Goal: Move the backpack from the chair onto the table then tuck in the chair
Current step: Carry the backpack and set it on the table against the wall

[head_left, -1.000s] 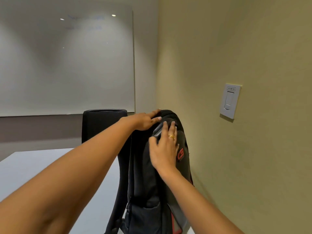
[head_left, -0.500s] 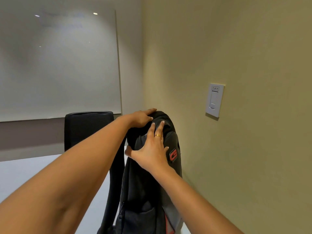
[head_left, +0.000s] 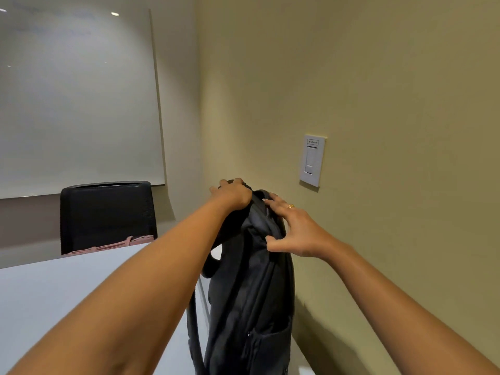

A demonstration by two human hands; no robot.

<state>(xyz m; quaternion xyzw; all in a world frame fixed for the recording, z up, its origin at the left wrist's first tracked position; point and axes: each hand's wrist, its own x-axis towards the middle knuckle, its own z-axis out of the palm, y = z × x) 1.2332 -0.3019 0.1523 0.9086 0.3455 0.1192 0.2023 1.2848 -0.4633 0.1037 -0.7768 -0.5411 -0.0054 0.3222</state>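
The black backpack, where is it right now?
Upright at the table's right edge near the yellow wall, the backpack has both hands on its top.

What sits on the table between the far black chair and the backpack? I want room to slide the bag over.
In the head view, only bare white table lies between the chair and the backpack, crossed by the left forearm.

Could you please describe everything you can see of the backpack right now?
The backpack is black, seemingly woven fabric, standing upright at the white table's right edge, close to the yellowish wall. A zipper line runs down its side, with a side pocket near the bottom, and a padded shoulder strap hangs on its left. The left hand grips its top; the right hand rests open against its upper side. Its base is out of view.
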